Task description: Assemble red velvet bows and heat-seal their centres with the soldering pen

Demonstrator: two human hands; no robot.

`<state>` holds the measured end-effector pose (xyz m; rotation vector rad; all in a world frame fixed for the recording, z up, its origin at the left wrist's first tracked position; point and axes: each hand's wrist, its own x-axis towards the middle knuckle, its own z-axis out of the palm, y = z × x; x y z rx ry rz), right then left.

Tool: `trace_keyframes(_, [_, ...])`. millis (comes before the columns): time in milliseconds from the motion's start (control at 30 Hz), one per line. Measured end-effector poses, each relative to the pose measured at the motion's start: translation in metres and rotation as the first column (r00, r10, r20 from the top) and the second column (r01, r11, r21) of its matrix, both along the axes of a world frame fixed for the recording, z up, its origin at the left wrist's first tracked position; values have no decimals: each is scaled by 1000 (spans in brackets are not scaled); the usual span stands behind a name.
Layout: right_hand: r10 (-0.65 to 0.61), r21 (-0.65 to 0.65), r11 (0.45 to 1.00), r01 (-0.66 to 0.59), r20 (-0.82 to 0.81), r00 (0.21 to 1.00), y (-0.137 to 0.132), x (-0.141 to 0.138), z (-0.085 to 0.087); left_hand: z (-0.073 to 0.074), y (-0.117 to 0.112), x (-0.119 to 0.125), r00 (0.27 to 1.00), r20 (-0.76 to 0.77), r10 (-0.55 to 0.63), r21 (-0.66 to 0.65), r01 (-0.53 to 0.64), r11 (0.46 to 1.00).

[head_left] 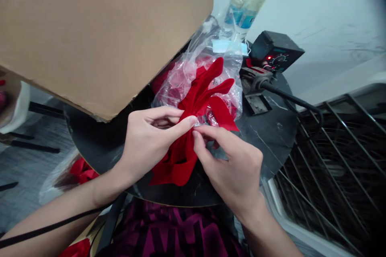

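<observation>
A red velvet-like fabric bow (181, 164), with loops and tails, lies over the near part of the black round table (271, 140). My left hand (153, 136) pinches its gathered middle between thumb and fingers. On the other side of that middle, my right hand (229, 156) is closed, thumb and forefinger pressed together at the fabric. Whatever small part sits between the right fingertips is too hidden to make out. Behind the bow rests a clear plastic bag (177, 84) with more red fabric inside.
A large cardboard box (105, 32) overhangs the table's left. At the back right stand a soldering station (277, 50) with a red light and an iron in its holder (256, 76). A bottle (250, 0) and a blue face mask (229, 47) are behind; a metal rack (340, 140) is at right.
</observation>
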<state>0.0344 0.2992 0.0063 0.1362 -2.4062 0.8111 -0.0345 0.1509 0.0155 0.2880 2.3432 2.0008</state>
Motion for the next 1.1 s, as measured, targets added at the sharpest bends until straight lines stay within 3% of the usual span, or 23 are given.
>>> trace_keyframes(100, [30,-114,993,-26,37,999,-1,-2,0,0,-1,0,998,65,-12,81,6,997])
trace_keyframes(167, [86,-318,947,-50,100,991,-1,-2,-4,0,-1,0,982,187,-34,168,2,986])
trace_keyframes(200, [123,-442,896,-51,136,983,-1,-2,-7,0,-1,0,965,256,-51,219,-6,976])
trace_keyframes(267, [215,-670,742,-22,207,954,-2,-1,-14,-1,1,1,925,368,-89,308,-31,951])
trace_keyframes(367, [341,-854,517,60,270,900,-2,1,-20,-2,3,3,906,410,-106,338,-44,940])
trace_keyframes(467, [377,-893,443,81,267,887,-2,2,-20,0,5,3,939,341,-45,257,-47,965])
trace_keyframes(633, [516,-873,488,14,301,802,-5,8,-17,10,3,-2,970,241,-4,139,-30,990])
trace_keyframes(700, [526,-829,559,21,374,764,-4,17,-18,14,2,-6,976,218,21,147,-54,988])
trace_keyframes(800, [516,-698,717,3,533,671,8,34,-16,18,0,-11,975,215,50,178,-90,980])
trace_keyframes(867, [572,-607,786,-117,644,508,27,45,-11,20,-1,-13,973,226,37,182,-80,980])
trace_keyframes(933, [640,-580,768,-272,712,289,47,51,-3,20,-2,-13,972,233,24,185,-69,980])
trace_keyframes(967, [654,-588,752,-296,723,223,55,51,2,20,-2,-13,972,232,22,185,-66,980])
trace_keyframes(1000, [638,-584,769,-261,720,273,59,50,6,19,-2,-13,974,226,22,181,-64,981])
trace_keyframes(1100, [460,-571,818,-75,569,681,47,37,14,17,-2,-11,982,189,15,144,-43,989])
